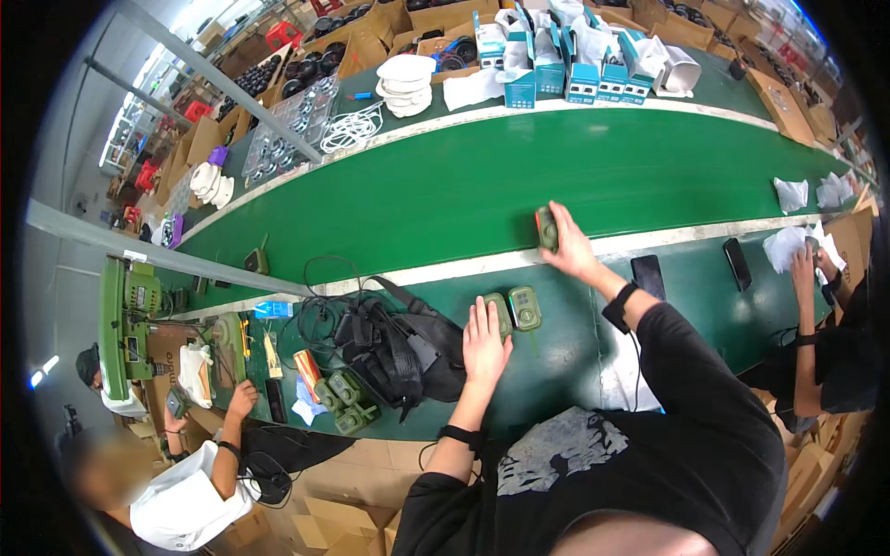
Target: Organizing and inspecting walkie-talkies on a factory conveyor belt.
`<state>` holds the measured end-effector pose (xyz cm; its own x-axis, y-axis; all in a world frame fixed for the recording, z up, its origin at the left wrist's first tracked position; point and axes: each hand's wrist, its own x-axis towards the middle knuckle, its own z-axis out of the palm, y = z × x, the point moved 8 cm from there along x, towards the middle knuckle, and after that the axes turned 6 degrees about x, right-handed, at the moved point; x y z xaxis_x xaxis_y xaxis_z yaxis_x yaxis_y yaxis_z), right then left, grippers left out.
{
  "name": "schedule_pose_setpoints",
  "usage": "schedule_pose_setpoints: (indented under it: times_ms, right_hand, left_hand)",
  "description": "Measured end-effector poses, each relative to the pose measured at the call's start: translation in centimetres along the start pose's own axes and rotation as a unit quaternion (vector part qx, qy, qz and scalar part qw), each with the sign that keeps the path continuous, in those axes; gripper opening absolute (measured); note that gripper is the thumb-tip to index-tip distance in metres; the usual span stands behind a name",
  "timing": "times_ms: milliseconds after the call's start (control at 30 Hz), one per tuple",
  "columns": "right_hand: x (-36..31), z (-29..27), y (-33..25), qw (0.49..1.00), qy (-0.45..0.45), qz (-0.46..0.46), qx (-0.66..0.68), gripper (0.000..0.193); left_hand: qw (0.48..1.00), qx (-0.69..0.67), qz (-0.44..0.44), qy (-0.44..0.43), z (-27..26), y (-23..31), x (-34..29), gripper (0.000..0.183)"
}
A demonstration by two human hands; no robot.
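My right hand (569,246) is over the near edge of the green conveyor belt, with fingers wrapped round a small olive-green box-shaped device (547,229) that has an orange-red edge. On the table in front of me, my left hand (484,347) rests along a similar green device (502,313), its fingers on the left side and its thumb low on the right. Those fingers partly hide that device. Right beside it lies another green device (525,308), a round part showing on its upper face.
Left of my left hand lie a black bag (389,343) with cables and several green devices (343,400). Two dark flat objects (648,276) (737,264) lie to the right. Co-workers sit on both sides. A green press machine (130,315) stands far left; teal boxes (584,82) line the belt's far side.
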<state>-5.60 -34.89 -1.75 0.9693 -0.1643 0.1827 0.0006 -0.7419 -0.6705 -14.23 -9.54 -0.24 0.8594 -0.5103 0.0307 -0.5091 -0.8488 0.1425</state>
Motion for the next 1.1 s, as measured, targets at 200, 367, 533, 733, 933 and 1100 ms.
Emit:
schedule_pose_setpoints:
  times_ms: [200, 367, 533, 733, 933, 1100]
  right_hand:
    - [1.8, 1.0, 3.0, 0.993, 0.039, 0.094, 0.057, 0.101]
    - [-5.0, -0.8, -4.8, 0.992, 0.064, -0.109, 0.029, 0.075]
    - [-12.3, 1.7, -9.7, 0.981, -0.073, -0.167, 0.063, 0.074]
    - [-13.5, 3.3, -9.4, 0.987, -0.12, -0.101, 0.041, 0.086]
    - [-13.8, 3.7, -8.6, 0.985, -0.14, -0.072, 0.064, 0.088]
    - [-13.8, 4.0, -8.7, 0.985, -0.145, -0.074, 0.048, 0.088]
  left_hand:
    - [0.998, 0.006, -0.039, -0.039, 0.9, 0.5, 0.0, 0.089]
    - [0.998, -0.024, -0.034, -0.047, 1.1, 0.2, 0.2, 0.084]
    - [0.998, -0.057, -0.027, -0.03, 1.1, 0.0, 0.1, 0.083]
    - [0.997, -0.063, -0.027, -0.019, 0.7, 0.2, 0.3, 0.083]
    - [0.997, -0.068, -0.036, -0.018, 1.1, 0.4, 0.2, 0.084]
    - [0.997, -0.067, -0.034, 0.0, 1.0, 0.2, 0.2, 0.085]
